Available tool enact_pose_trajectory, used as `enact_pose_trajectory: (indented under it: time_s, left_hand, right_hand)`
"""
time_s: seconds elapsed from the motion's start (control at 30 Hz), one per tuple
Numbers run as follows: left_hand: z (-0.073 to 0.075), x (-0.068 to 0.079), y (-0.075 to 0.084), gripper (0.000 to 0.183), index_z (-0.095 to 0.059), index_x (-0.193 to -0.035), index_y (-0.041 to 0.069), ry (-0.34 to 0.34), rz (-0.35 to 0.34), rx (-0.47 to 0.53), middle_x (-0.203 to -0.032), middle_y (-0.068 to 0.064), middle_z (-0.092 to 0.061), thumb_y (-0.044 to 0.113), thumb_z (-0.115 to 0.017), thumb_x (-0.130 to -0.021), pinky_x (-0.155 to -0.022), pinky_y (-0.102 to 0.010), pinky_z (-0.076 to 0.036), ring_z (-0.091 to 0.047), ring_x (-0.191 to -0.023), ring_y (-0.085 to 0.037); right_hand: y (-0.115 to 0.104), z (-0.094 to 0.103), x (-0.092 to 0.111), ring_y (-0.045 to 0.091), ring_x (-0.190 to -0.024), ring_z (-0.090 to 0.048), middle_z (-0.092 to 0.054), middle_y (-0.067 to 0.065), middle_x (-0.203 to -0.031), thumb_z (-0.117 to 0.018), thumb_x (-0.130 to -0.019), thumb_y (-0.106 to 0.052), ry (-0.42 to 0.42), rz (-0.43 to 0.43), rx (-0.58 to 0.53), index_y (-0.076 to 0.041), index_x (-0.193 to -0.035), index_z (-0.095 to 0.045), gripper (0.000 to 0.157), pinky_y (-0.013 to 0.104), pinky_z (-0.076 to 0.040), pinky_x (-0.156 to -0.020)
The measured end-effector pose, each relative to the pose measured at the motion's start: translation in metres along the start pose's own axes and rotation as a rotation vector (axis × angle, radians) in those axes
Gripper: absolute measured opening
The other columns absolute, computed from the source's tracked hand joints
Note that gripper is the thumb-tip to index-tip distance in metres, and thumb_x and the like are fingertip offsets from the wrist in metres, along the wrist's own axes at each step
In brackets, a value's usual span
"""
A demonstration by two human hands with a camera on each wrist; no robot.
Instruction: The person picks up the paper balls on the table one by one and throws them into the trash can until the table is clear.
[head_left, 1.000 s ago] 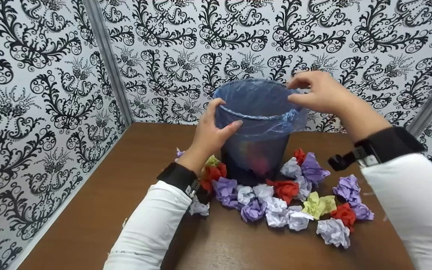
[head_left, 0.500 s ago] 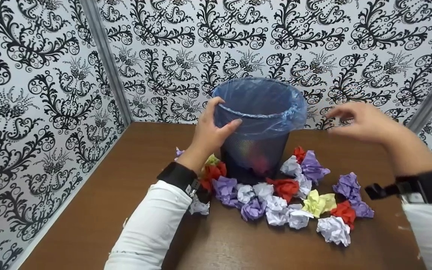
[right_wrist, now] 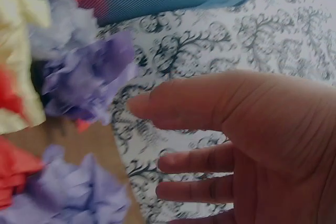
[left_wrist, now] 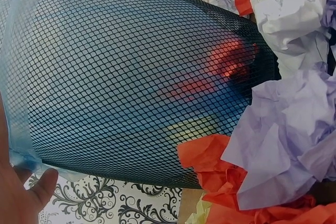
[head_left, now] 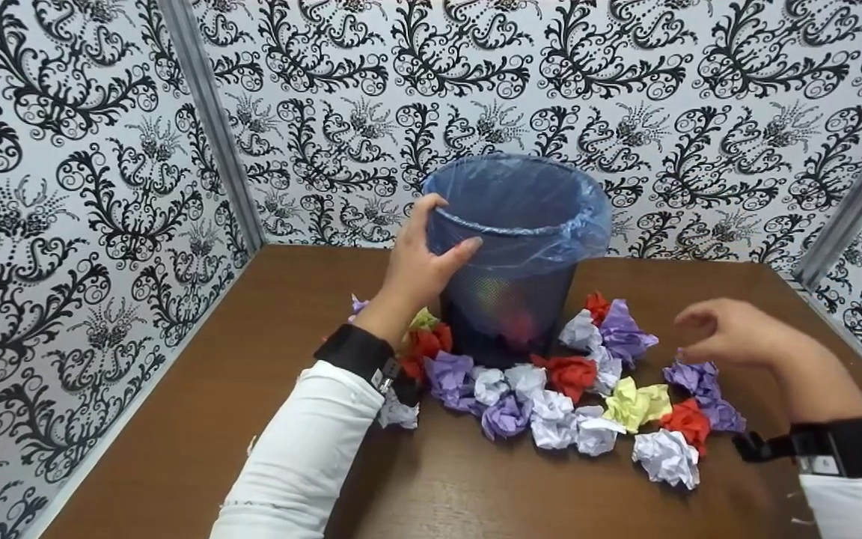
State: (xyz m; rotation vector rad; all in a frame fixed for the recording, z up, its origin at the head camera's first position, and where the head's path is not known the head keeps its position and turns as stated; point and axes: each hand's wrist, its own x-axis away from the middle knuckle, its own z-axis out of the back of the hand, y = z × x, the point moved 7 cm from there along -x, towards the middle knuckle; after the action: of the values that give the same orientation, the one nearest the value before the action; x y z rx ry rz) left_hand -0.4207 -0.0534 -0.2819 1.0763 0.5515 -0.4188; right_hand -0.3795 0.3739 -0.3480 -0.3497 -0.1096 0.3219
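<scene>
A dark mesh wastebasket (head_left: 494, 303) stands upright on the table, lined with a blue translucent bin bag (head_left: 536, 253) folded over its rim. Crumpled red and yellow paper shows through the mesh (left_wrist: 118, 72) in the left wrist view. My left hand (head_left: 417, 262) holds the rim on its left side, thumb on the bag's outside. Off to the right, my right hand (head_left: 745, 333) is held with fingers loosely bent and nothing in them. Just below its fingertips lies a purple crumpled paper ball (head_left: 694, 378), also seen as purple paper (right_wrist: 71, 192) in the right wrist view.
Several more paper balls lie around the basket's base, among them a yellow one (head_left: 634, 404), a red one (head_left: 687, 425) and a white one (head_left: 667, 458). Patterned walls (head_left: 326, 150) enclose the brown table (head_left: 199, 419) at the back and sides.
My right hand has left the bag at the rim and moved right and down toward the purple paper ball. The left hand keeps its hold on the rim.
</scene>
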Motion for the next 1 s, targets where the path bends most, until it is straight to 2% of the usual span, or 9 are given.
enact_pose_trajectory:
  time_s: [0.17,0.37,0.53,0.73,1.0]
  left_hand:
    - [-0.002,0.001,-0.001,0.071,-0.047,-0.135,0.031,0.007,-0.002,-0.004,-0.128,0.001,-0.063,0.06,-0.078,-0.079,-0.097,-0.041,-0.053,-0.062,-0.114,-0.017]
    - [-0.002,0.0,-0.002,0.07,-0.047,-0.135,0.032,0.016,-0.007,-0.004,-0.129,0.0,-0.062,0.059,-0.079,-0.079,-0.097,-0.04,-0.053,-0.061,-0.115,-0.016]
    - [-0.002,-0.001,-0.003,0.073,-0.047,-0.136,0.029,0.021,0.003,0.004,-0.133,-0.002,-0.059,0.06,-0.078,-0.078,-0.099,-0.045,-0.052,-0.058,-0.118,-0.018]
    - [0.002,-0.002,-0.002,0.074,-0.047,-0.136,0.026,0.046,-0.025,-0.013,-0.139,-0.003,-0.055,0.06,-0.076,-0.078,-0.104,-0.048,-0.048,-0.055,-0.124,-0.021]
    - [-0.002,-0.001,-0.004,0.075,-0.046,-0.137,0.03,0.037,0.001,-0.022,-0.139,-0.001,-0.054,0.063,-0.076,-0.076,-0.1,-0.048,-0.051,-0.056,-0.122,-0.021]
  right_hand:
    - [0.02,-0.016,-0.001,0.04,-0.105,-0.067,-0.065,0.031,-0.124,-0.088,-0.072,-0.039,-0.021,-0.026,-0.004,0.004,-0.133,-0.06,0.079,0.057,-0.058,-0.087]
    - [0.03,-0.027,-0.004,0.035,-0.101,-0.067,-0.067,0.029,-0.12,-0.089,-0.069,-0.037,-0.029,-0.055,-0.044,0.005,-0.129,-0.061,0.078,0.053,-0.059,-0.086]
    - [0.034,-0.029,-0.008,0.031,-0.097,-0.068,-0.072,0.021,-0.109,-0.089,-0.065,-0.028,-0.006,-0.045,-0.056,0.004,-0.119,-0.067,0.066,0.043,-0.06,-0.081]
    - [0.04,-0.033,-0.011,0.018,-0.082,-0.061,-0.071,0.006,-0.091,-0.087,-0.062,-0.017,0.017,-0.061,-0.087,-0.004,-0.102,-0.073,0.045,0.03,-0.052,-0.069]
    - [0.046,-0.032,-0.002,0.019,-0.082,-0.061,-0.07,0.009,-0.094,-0.077,-0.068,-0.005,-0.006,-0.079,-0.196,-0.002,-0.104,-0.07,0.036,0.03,-0.055,-0.065]
